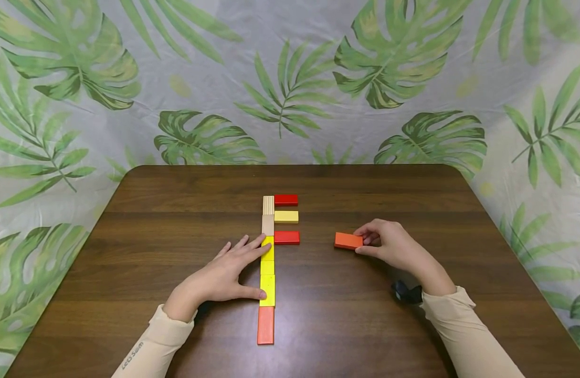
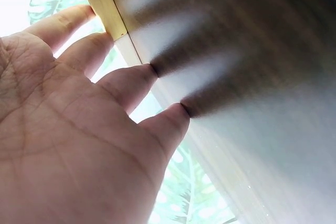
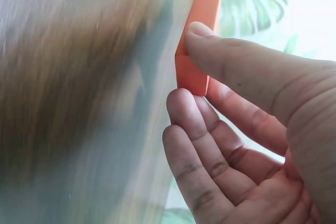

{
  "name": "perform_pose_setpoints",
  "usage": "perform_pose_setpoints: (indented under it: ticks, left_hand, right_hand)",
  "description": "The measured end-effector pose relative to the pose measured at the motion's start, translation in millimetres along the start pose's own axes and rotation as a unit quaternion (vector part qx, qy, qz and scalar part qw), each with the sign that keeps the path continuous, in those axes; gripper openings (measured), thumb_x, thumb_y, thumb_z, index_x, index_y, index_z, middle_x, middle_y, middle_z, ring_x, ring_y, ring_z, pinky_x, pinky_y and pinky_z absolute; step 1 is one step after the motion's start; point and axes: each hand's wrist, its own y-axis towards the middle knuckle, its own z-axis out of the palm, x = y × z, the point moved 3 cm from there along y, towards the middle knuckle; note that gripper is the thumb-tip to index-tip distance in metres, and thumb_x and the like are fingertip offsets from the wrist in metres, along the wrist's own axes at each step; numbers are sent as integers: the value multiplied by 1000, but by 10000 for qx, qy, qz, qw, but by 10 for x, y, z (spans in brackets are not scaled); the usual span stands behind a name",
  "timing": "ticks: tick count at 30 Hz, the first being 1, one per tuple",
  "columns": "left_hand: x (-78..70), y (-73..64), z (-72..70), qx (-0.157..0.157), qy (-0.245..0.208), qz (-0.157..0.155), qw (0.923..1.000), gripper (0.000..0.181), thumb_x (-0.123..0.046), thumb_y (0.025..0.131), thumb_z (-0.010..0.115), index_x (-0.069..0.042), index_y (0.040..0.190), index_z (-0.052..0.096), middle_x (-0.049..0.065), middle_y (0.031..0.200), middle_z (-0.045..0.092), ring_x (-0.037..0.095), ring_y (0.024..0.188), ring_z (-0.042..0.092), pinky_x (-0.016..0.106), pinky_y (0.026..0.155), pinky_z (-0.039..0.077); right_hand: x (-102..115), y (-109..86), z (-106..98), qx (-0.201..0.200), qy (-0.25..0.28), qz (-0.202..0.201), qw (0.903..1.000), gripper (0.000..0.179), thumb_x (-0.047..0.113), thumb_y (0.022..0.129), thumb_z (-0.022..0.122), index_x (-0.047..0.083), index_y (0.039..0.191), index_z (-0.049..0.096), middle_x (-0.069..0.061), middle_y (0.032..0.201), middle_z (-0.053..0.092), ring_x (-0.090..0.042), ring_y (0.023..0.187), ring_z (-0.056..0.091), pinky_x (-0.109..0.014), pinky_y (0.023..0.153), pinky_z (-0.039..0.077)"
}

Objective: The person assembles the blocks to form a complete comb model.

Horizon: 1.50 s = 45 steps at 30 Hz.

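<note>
In the head view a line of flat blocks runs toward me down the middle of the table. Plain wooden blocks form its far end, yellow blocks its middle, and an orange-red block its near end. My left hand lies spread from the left, its thumb and forefinger touching the yellow blocks. Off to the right my right hand pinches an orange block by its right end between thumb and fingers. The left wrist view shows the straight fingers of the left hand at the line.
Branching right from the line are a far red block, a pale yellow block and a nearer red block. The dark wooden table has rounded far corners. A leaf-patterned cloth hangs behind it.
</note>
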Motion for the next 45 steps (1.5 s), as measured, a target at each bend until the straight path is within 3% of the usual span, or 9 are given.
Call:
perform_pose_setpoints:
  ticks: [6, 29, 45]
  left_hand:
    - [1, 1, -2, -8, -7, 8, 10000, 101, -52, 88, 87, -22, 169, 37, 2, 182, 19, 46, 167, 14, 78, 128, 11]
    - [2, -5, 2, -41, -7, 6, 10000, 100, -52, 88, 87, -22, 169, 37, 1, 181, 20, 45, 167, 16, 77, 128, 12]
    - [-19, -2, -5, -25, 7, -3, 10000, 100, -53, 88, 87, -22, 169, 38, 2, 181, 21, 46, 167, 16, 77, 128, 12]
  right_hand:
    - [153, 2, 113, 29, 49, -233, 9997, 29, 18, 90, 89, 6, 113, 78, -4, 104, 75, -13, 89, 69, -35, 83, 62]
    - [609, 228, 531, 196, 43, -970, 9951, 29, 17, 87, 91, 5, 111, 80, -4, 101, 75, -14, 86, 71, -30, 81, 63]
    - [836, 394, 665, 395, -160, -1056, 9935, 32, 19, 86, 92, 4, 111, 80, -5, 98, 75, -11, 83, 68, -22, 78, 59]
